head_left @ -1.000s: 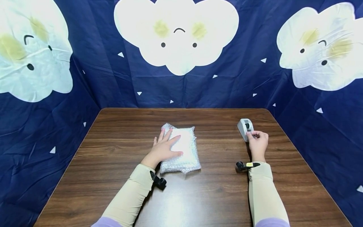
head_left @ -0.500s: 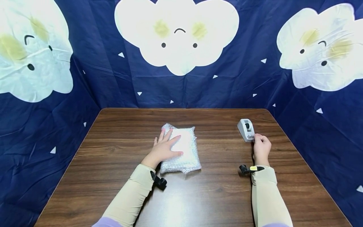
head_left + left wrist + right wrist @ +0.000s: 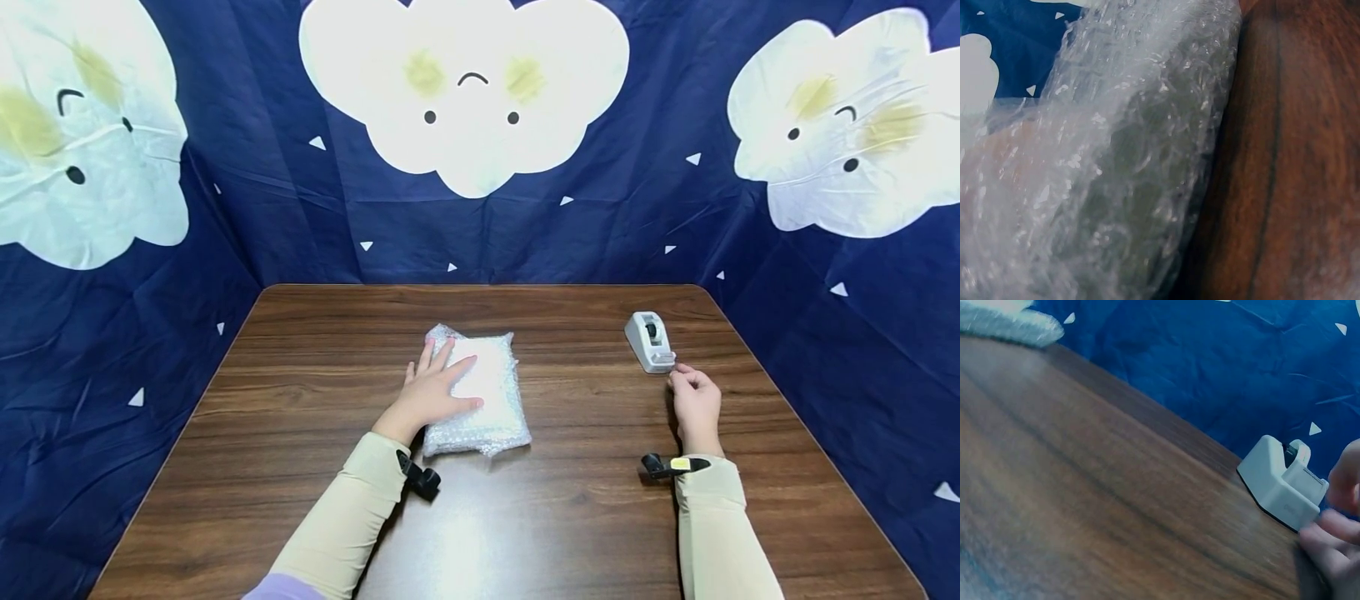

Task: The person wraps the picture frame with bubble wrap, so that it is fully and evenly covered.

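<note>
A flat package in bubble wrap lies on the table near the middle. My left hand rests on its left part with fingers spread. In the left wrist view the clear bubble wrap fills the left and middle, hiding most of the hand behind it. A white tape dispenser stands at the right, its cutter end toward me. Just off that end is my right hand, thumb and fingers pinched together at the tape's end; the strip itself barely shows. The right wrist view has the dispenser right beside the blurred fingertips.
The brown wooden table is backed by a dark blue cloth with white clouds, which also hangs on both sides. Small black cameras are strapped at both wrists, the left one close to the package's near edge.
My right hand has drawn back from the dispenser's cutter, toward me and slightly right, fingers pinched. The dispenser, package and left hand have stayed in place.
</note>
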The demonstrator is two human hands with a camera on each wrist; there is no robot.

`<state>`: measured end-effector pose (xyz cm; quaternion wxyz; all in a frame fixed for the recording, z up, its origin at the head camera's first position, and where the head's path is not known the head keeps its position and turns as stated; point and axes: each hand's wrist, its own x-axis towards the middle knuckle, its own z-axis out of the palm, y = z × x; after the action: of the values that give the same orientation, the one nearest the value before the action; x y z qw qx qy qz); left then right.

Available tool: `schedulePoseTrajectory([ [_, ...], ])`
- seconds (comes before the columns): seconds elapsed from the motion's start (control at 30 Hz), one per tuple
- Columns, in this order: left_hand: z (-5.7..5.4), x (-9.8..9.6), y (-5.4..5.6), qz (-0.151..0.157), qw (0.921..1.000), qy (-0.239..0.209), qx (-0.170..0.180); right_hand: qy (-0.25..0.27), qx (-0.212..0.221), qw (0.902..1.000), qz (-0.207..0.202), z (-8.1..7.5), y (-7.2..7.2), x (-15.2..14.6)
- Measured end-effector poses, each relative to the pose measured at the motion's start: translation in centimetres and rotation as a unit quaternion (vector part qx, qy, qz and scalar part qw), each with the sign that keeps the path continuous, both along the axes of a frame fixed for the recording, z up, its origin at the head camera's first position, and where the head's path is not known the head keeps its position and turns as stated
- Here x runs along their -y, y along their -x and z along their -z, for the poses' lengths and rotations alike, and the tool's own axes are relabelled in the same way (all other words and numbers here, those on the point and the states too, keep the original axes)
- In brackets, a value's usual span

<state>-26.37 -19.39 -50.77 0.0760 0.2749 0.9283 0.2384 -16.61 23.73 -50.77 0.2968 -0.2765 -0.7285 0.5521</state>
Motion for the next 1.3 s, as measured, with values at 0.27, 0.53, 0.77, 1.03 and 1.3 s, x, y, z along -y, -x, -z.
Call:
schedulePoseTrajectory([
  [0.27,-0.1,0.0,0.0,-0.001,1.0,0.0,0.005,-0.244,0.178,0.952,0.05,0.4,-0.9,-0.3],
  [0.53,0.1,-0.1,0.1,-0.001,1.0,0.002,0.002,-0.281,0.177,0.9411,0.066,0.1,-1.0,-0.6],
  [0.77,0.2,-0.2,0.1,0.001,1.0,0.003,-0.009,-0.209,0.0,0.9744,0.083,0.6,-0.3,0.0],
  [1.03,0.1,-0.2,-0.1,0.006,0.9993,0.026,-0.028,-0.178,-0.185,0.9657,0.038,1.1,1.4,4.4],
  [1.3,-0.3,-0.3,0.0,0.015,0.9973,0.061,-0.037,-0.153,-0.234,0.9595,-0.034,-0.6,1.7,10.4],
])
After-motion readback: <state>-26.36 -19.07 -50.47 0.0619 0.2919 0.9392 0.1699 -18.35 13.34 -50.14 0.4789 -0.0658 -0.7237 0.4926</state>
